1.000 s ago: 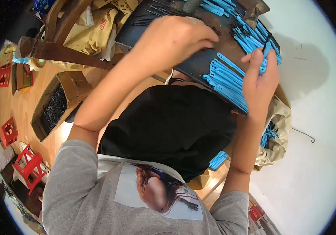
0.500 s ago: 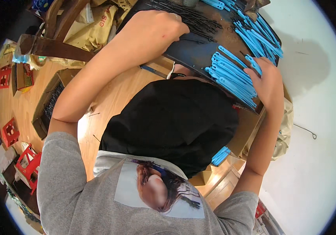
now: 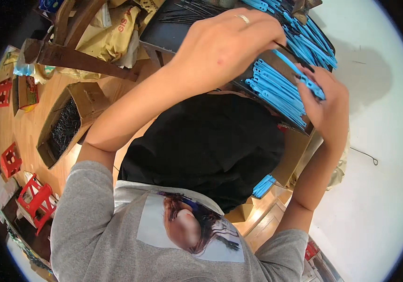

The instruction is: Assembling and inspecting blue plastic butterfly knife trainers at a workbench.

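My left hand (image 3: 234, 44), with a ring on one finger, reaches over the table's near side. Its fingers are closed on a thin black rod (image 3: 287, 50), most of which they hide. Beside it, my right hand (image 3: 327, 96) is closed on light-blue plastic strips (image 3: 312, 87) with holes in their ends. One blue strip slants up from there toward the left fingertips; whether they touch it I cannot tell. Just below the hands lies a bundle of blue strips (image 3: 276, 89) at the table's edge. Several black rods (image 3: 182, 16) lie beyond my left wrist.
More blue strips (image 3: 312, 44) are heaped at the table's far right, near a white wall (image 3: 375, 202). A cardboard box of dark thin pieces (image 3: 67, 122) stands on the floor at left. Red stools (image 3: 37, 202) and a wooden frame (image 3: 79, 58) are also there.
My left hand has moved right, from the black rods to beside my right hand, carrying a black rod. My right hand has shifted slightly right and down with blue strips.
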Motion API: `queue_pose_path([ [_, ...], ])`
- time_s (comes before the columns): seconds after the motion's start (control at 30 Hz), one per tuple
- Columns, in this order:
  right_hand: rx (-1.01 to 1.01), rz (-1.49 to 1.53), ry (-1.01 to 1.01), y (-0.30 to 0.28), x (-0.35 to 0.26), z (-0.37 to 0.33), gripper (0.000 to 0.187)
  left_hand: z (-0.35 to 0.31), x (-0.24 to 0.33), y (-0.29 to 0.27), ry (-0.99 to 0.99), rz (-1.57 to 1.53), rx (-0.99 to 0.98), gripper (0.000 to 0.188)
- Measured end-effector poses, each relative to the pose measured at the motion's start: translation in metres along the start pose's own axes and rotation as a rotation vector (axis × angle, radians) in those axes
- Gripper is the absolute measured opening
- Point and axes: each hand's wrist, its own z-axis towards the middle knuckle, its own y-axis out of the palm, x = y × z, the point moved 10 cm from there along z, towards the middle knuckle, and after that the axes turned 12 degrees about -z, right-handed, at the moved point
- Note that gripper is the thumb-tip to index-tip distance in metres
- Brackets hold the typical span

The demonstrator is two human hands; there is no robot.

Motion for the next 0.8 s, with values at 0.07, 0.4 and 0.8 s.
queue_pose_path([
  [0.07, 0.038, 0.171, 0.029, -0.006, -0.001, -0.001, 0.012, 0.003, 0.007, 0.005, 0.065, 0.008, -0.003, 0.010],
  [0.4, 0.482, 1.329, 0.609, 0.028, 0.044, -0.011, 0.014, -0.014, -0.017, 0.039, -0.406, -0.418, -0.078, 0.009],
  [0.8, 0.624, 0.644, 0.585, 0.000, 0.044, -0.023, 0.029, -0.016, -0.038, 0.018, -0.396, -0.437, 0.184, 0.012],
])
